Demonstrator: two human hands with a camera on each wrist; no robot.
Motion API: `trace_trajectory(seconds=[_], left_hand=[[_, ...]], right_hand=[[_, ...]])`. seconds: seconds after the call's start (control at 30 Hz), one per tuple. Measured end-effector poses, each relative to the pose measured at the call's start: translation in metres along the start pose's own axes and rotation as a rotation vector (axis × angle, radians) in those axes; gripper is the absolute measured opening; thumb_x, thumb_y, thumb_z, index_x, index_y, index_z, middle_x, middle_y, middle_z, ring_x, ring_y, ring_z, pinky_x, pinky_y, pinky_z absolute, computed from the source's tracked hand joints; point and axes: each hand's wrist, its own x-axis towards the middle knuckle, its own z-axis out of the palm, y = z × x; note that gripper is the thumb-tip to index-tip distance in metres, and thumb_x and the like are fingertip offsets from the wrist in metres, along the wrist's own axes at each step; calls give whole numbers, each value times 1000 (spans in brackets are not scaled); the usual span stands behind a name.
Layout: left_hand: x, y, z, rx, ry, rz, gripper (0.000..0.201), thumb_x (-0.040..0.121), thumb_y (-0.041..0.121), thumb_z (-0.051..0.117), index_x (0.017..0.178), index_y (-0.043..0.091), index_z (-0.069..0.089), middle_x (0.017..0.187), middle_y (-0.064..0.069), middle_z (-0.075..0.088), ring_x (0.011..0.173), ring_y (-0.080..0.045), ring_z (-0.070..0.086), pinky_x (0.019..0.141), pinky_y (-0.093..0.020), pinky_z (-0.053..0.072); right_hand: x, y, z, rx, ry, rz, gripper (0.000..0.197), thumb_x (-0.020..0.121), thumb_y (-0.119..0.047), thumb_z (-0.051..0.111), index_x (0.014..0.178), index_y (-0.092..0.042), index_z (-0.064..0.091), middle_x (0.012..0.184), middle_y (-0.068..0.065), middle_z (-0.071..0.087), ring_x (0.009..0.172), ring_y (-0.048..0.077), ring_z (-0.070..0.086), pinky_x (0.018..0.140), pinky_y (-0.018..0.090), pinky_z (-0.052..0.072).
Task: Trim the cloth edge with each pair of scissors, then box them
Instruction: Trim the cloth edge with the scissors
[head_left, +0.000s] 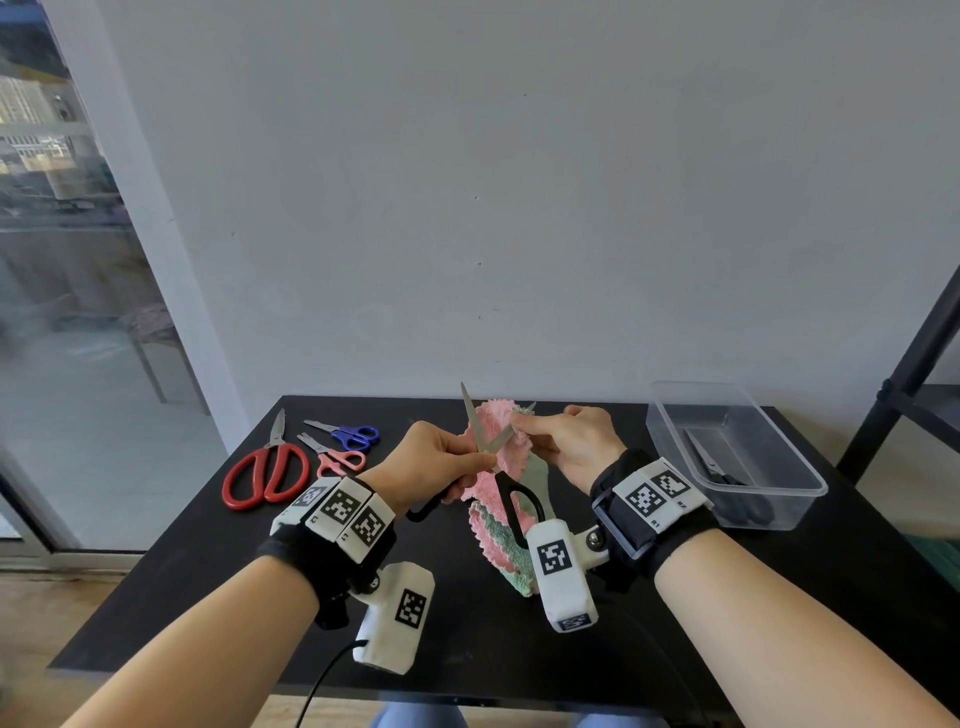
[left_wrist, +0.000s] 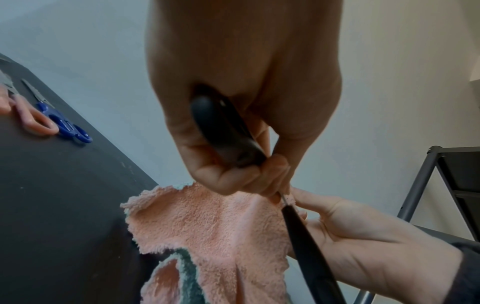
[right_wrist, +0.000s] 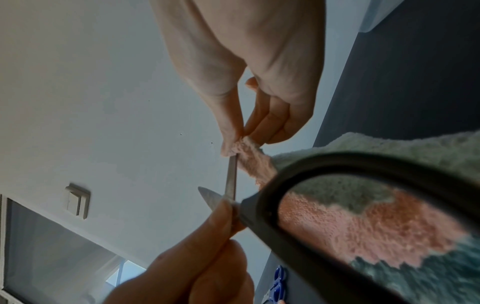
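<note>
Black scissors (head_left: 727, 470) in clear box (head_left: 800, 470)

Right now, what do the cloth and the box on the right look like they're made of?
Cloth: seemingly soft terry or microfibre, matte, with fuzzy pink and green pile and frayed edges. Box: likely clear glossy plastic, since the table shows through its walls.

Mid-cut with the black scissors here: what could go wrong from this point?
1. The right hand pinches the pink-and-green fluffy cloth right beside the open blades of the black-handled scissors; closing them may nick a fingertip.
2. The left hand seems to grip near the pivot, one handle loop hanging free, so the cut may slip.
3. The pinched strip looks narrow; the cloth may drop.
</note>
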Motion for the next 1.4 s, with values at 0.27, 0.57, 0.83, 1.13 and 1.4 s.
trace_trajectory(seconds=[0.27,0.57,0.83,1.13,1.4], left_hand=[[2,0,0,14,-3,-1,21,87,14,68,69,4,72,48,1,53,43,-12,43,49,-20,44],[3,-1,1,-10,14,-29,20,87,14,68,85,-6,73,49,-1,53,42,-11,44,47,-20,43],[3,1,-1,-7,19,-44,20,87,15,68,85,-4,74,51,-3,54,42,-12,44,47,-20,44],[2,2,-6,-1,8,-31,19,87,15,68,79,-1,74,48,-2,52,41,-11,42,47,-21,42],[-5,-5,-11,66,-33,-24,46,88,16,67,42,19,66,44,3,50,40,-9,42,51,-22,42]], right_hand=[[7,-1,-5,-9,11,7,55,66,10,80,74,-20,34,114,31,62,90,35,68,53,31,52],[6,-1,-1,17,54,3,63,62,6,83,117,4,54,109,24,67,85,30,70,55,30,53],[5,-1,4,-1,122,-50,48,61,4,85,104,5,65,102,24,71,92,35,70,80,44,59],[12,-1,1,8,112,-74,59,29,-20,93,76,-10,58,103,18,69,101,33,66,93,49,53],[4,-12,-13,-5,56,-96,53,50,-12,90,58,-19,39,81,15,54,83,27,56,78,38,47]])
